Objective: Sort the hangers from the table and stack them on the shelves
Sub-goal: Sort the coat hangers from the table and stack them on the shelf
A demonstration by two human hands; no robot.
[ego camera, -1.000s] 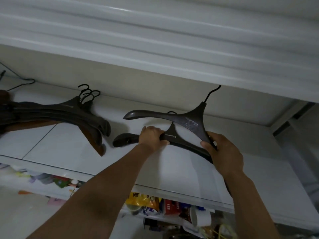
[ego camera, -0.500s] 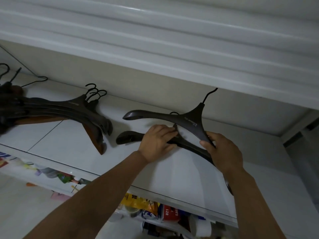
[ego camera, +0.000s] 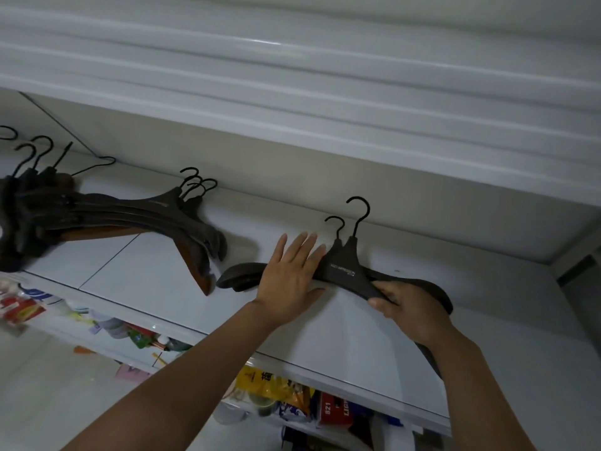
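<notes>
Two dark brown hangers (ego camera: 344,271) lie stacked flat on the white shelf (ego camera: 341,336), hooks pointing at the back wall. My left hand (ego camera: 292,278) rests flat and spread on their left arm. My right hand (ego camera: 401,304) pinches the right arm of the top hanger between thumb and fingers. Further left on the same shelf lies a pile of several dark hangers (ego camera: 156,219) over a lighter brown wooden one (ego camera: 192,268). Another heap of dark hangers (ego camera: 22,206) sits at the far left.
A thick white shelf board (ego camera: 325,102) overhangs closely above. Below the shelf's front edge sit colourful packets and boxes (ego camera: 292,398). The shelf surface to the right (ego camera: 520,336) runs to a side wall.
The top hanger, tilted up and skewed before, now lies flat on the lower one with hooks aligned. My left hand has opened and spread flat on them. The view shifted right.
</notes>
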